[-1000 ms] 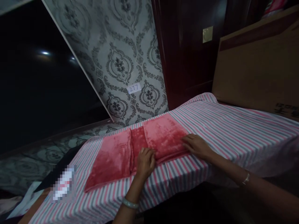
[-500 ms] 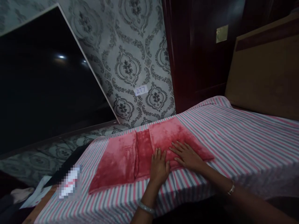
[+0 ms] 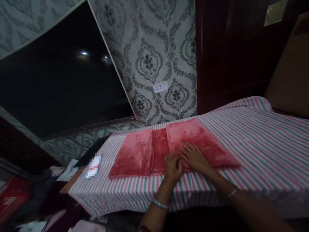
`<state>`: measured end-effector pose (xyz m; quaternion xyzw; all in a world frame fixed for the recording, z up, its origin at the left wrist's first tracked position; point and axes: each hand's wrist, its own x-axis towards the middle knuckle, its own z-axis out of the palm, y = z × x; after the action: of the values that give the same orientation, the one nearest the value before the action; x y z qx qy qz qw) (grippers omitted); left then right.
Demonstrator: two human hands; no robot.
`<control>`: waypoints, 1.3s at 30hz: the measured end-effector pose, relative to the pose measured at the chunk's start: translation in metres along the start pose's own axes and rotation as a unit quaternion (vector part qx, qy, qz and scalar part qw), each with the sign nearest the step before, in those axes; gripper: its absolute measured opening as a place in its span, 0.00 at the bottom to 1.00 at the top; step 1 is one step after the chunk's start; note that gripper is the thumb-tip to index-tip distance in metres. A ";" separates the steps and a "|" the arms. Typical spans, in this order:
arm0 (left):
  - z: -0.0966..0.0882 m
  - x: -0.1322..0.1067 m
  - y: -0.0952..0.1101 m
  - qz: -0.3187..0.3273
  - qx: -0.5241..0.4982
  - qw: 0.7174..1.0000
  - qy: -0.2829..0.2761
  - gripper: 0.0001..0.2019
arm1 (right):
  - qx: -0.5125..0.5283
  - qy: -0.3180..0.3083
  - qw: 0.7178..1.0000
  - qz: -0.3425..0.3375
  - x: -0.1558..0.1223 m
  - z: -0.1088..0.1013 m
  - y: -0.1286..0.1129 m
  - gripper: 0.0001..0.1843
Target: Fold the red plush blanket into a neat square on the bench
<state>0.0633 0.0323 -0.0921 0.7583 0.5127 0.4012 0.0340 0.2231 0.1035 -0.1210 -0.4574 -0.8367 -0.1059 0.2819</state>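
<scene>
A red plush blanket (image 3: 160, 148) lies on the striped cover, its two sides folded inward with a strip of the lower layer showing between them. My left hand (image 3: 173, 167) is at the front of the right-hand fold, fingers curled and thumb drawn in, seemingly gripping the fabric near the inner edge. Just beside it, my right hand (image 3: 196, 158) rests flat on the right-hand fold with fingers stretched out. The cloth under both palms is hidden.
Pink, grey and white striped cloth (image 3: 241, 138) covers the surface. Behind it stand a large dark screen (image 3: 72, 80) and a patterned wall with a paper label (image 3: 160, 87). A cardboard box (image 3: 292, 74) is at right; a pixelated item (image 3: 93, 166) lies at left.
My left hand has gone from flat to curled on the blanket, near my right hand. My right hand stays flat. The view has swung left, shifting the scene rightward.
</scene>
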 end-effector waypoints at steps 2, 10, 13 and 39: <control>-0.001 -0.002 0.001 0.010 -0.009 0.999 0.044 0.10 | -0.012 -0.012 1.000 0.004 -0.006 0.008 -0.002 0.25; -0.027 0.011 -0.021 -0.070 0.116 0.987 0.084 0.15 | -0.027 -0.059 0.998 0.026 -0.004 0.005 -0.001 0.27; -0.058 0.029 -0.037 -0.159 0.225 0.961 0.034 0.17 | -0.019 -0.066 0.997 0.031 -0.005 0.005 -0.001 0.28; -0.073 0.081 -0.060 -0.214 0.324 0.912 -0.132 0.24 | -0.003 -0.091 0.995 0.049 -0.001 -0.004 -0.005 0.27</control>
<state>-0.0161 0.0996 -0.0242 0.6456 0.7556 0.0926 -0.0610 0.2207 0.0983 -0.1174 -0.5067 -0.8350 -0.0527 0.2081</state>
